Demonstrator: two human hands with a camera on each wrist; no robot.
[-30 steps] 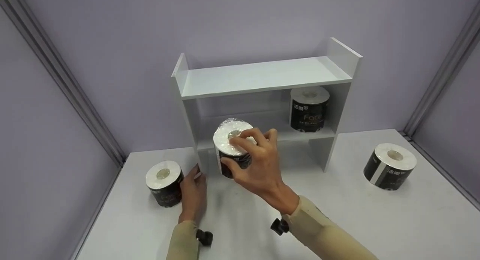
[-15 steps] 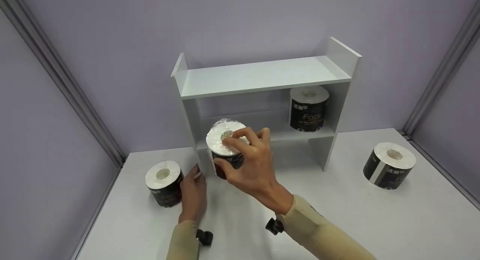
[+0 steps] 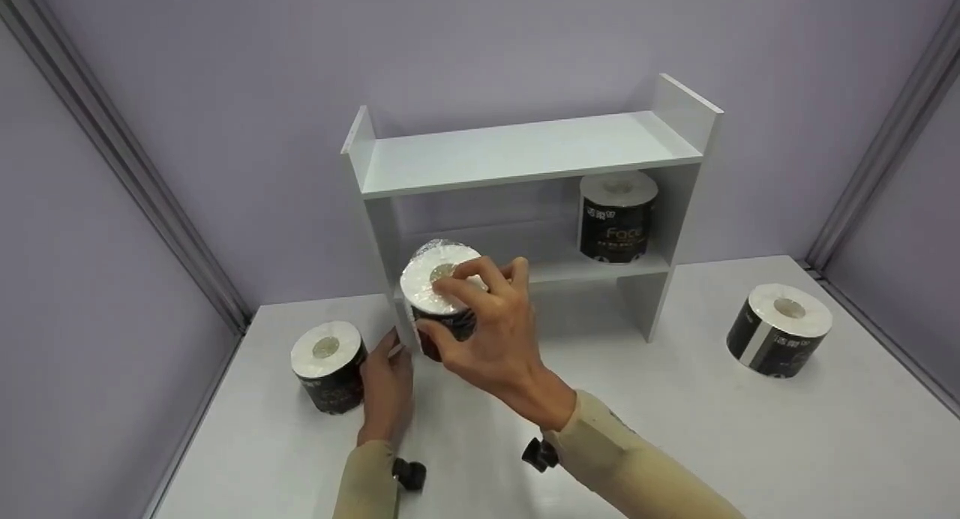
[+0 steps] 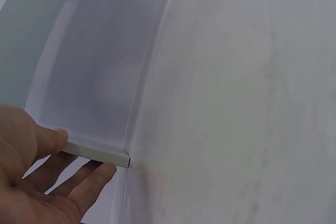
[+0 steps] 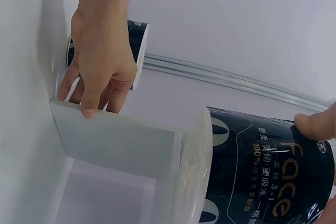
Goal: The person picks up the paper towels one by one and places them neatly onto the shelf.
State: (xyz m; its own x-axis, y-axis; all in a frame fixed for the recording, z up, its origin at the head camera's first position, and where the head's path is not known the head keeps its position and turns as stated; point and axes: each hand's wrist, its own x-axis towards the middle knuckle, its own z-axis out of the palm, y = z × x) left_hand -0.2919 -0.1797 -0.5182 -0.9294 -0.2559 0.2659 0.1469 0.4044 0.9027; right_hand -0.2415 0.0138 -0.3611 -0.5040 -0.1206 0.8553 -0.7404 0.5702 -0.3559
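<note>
In the head view my right hand point(image 3: 499, 335) holds a wrapped toilet paper roll point(image 3: 421, 279) in front of the left part of a white shelf unit point(image 3: 525, 150). Fingertips lie at the core hole and the thumb at the dark label. The right wrist view shows this roll's black "Face" wrapper point(image 5: 257, 169) large. Low at the unit's left, my left hand point(image 3: 388, 395) pinches the front edge of the side panel point(image 4: 100, 153), thumb on one face and fingers on the other, as the left wrist view shows. Another roll point(image 3: 330, 365) stands just left of that hand.
A roll point(image 3: 617, 219) stands on the middle shelf at its right end. Another roll point(image 3: 780, 331) is on the white table point(image 3: 637, 406) at right. Walls enclose the back and sides, with a metal rail point(image 3: 127, 151) in the left corner.
My right hand has moved a little to the left with the roll, toward the unit's left side. The left hand stays on the side panel.
</note>
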